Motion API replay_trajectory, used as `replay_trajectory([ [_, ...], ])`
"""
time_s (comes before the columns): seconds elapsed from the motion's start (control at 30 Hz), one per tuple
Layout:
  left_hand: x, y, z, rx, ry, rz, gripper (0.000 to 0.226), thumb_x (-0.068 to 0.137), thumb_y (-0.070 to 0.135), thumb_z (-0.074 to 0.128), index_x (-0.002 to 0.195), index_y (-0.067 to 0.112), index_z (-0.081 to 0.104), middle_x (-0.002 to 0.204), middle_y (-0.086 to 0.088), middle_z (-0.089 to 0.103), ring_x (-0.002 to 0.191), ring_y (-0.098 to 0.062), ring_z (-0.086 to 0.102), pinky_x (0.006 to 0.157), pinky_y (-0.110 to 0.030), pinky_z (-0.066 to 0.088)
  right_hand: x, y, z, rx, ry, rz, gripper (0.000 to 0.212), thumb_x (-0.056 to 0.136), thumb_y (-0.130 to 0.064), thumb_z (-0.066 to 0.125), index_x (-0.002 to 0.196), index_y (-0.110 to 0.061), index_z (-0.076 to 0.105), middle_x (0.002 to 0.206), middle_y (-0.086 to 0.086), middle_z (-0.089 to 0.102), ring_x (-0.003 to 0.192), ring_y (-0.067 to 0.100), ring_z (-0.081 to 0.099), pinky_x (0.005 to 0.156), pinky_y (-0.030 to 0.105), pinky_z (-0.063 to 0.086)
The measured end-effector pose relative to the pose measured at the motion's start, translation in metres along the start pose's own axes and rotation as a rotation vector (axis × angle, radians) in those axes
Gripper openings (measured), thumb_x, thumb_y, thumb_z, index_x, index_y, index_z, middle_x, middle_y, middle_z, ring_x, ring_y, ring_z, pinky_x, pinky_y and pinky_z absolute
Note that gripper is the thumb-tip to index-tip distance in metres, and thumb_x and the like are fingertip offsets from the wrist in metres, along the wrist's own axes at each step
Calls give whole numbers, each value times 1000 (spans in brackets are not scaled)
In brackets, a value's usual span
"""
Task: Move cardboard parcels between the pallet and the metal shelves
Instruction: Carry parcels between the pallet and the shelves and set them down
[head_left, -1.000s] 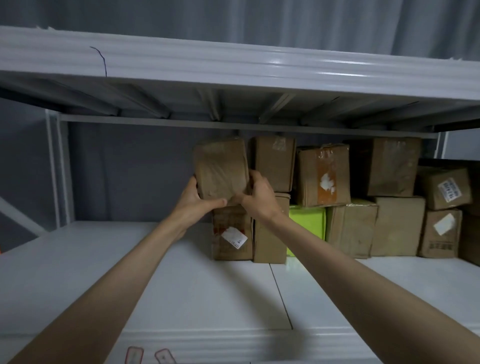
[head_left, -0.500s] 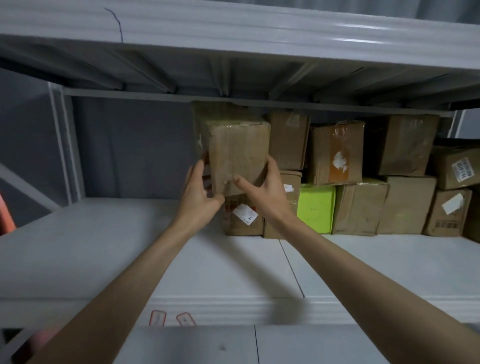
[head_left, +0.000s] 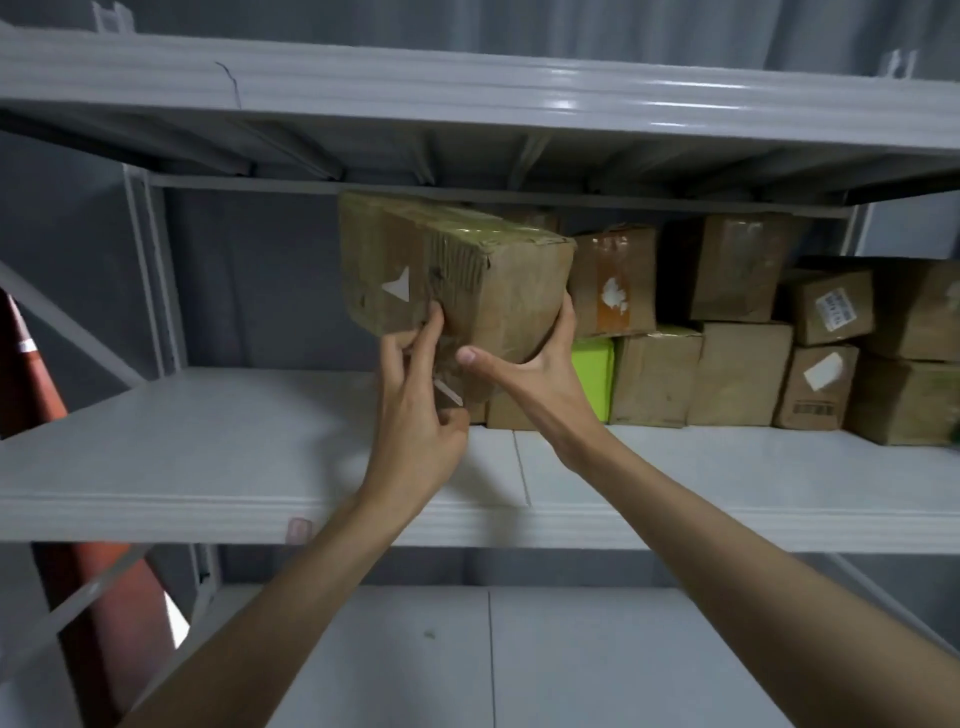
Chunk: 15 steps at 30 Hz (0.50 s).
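A worn brown cardboard parcel (head_left: 457, 273) with taped edges is held in the air in front of the middle metal shelf (head_left: 208, 457). My right hand (head_left: 530, 369) grips its lower right corner, thumb across the front face. My left hand (head_left: 415, 415) holds its lower left edge from below, fingers on the side face. Behind it, several more brown parcels (head_left: 737, 270) and one bright green box (head_left: 592, 376) are stacked in two rows at the back of the shelf.
The upper shelf (head_left: 467, 98) hangs close above the held parcel. A lower shelf (head_left: 519, 665) shows below. The white shelf upright (head_left: 150, 270) stands at the left, with an orange-red object (head_left: 31, 374) beyond it.
The parcel has come off the stack and moved toward me and slightly right, turning so its left side face shows. Both hands shifted along with it.
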<state>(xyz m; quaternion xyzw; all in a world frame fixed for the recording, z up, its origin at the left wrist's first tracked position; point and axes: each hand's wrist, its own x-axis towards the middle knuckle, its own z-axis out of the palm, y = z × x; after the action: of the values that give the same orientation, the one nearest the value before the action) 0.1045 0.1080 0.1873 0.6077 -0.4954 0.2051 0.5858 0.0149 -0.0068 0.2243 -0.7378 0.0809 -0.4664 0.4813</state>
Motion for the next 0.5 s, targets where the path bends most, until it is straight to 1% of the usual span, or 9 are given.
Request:
replay_trajectory([
  [0.07,-17,24,20,-8,-14,10,93,79,-15,61,157,22,27,129,1,30,117,-16,49,75,-9,51,-21,-2,-30,-4,20,1,128,65,-42,92,155,-38,2,153,-15,26,138,5,36,110,20,38],
  [0.1,-27,38,33,-20,-29,14,92,79,-14,61,157,22,28,129,-1,31,117,-17,49,78,-6,49,-33,-2,-49,-12,30,10,127,66,-43,92,154,-40,3,151,-15,28,137,5,38,109,20,39],
  [0.17,-46,66,56,-72,-58,-1,83,82,-11,60,154,22,34,127,0,33,116,-17,49,90,-7,45,-60,-5,-89,-35,56,39,127,64,-47,93,155,-40,4,155,-9,30,140,9,39,116,34,39],
  [0.2,-56,83,68,-122,-65,-30,74,84,-6,60,149,24,41,127,2,35,114,-16,50,95,-13,45,-74,-6,-110,-55,80,47,128,62,-48,92,156,-39,6,156,-7,32,141,11,39,117,39,39],
  [0.27,-74,115,91,-258,-80,-115,47,89,10,59,131,30,52,127,6,43,110,-9,55,99,-31,50,-106,-10,-152,-134,150,44,128,58,-50,91,155,-35,10,154,-5,34,139,11,40,116,41,40],
  [0.33,-87,150,116,-432,-104,-279,26,88,30,53,114,30,57,119,8,59,105,-7,60,92,-38,52,-141,-16,-193,-262,225,32,129,56,-50,92,154,-34,11,153,-6,32,140,9,37,118,40,38],
  [0.37,-91,168,129,-545,-131,-396,28,86,39,50,109,27,58,110,10,66,101,-7,64,87,-38,53,-158,-20,-213,-335,259,13,129,56,-47,93,154,-32,12,153,-6,32,140,9,36,118,40,37],
  [0.4,-95,183,142,-669,-165,-528,35,84,46,48,107,23,60,100,11,70,96,-8,67,82,-38,54,-176,-23,-234,-417,289,-9,128,55,-45,94,154,-30,14,152,-6,32,141,10,35,117,40,37],
  [0.5,-111,223,183,-930,-282,-834,49,86,61,48,99,18,68,85,-1,75,79,-17,74,72,-38,59,-230,-32,-302,-739,343,-90,126,53,-50,89,154,-21,19,147,-3,34,135,13,36,114,35,37],
])
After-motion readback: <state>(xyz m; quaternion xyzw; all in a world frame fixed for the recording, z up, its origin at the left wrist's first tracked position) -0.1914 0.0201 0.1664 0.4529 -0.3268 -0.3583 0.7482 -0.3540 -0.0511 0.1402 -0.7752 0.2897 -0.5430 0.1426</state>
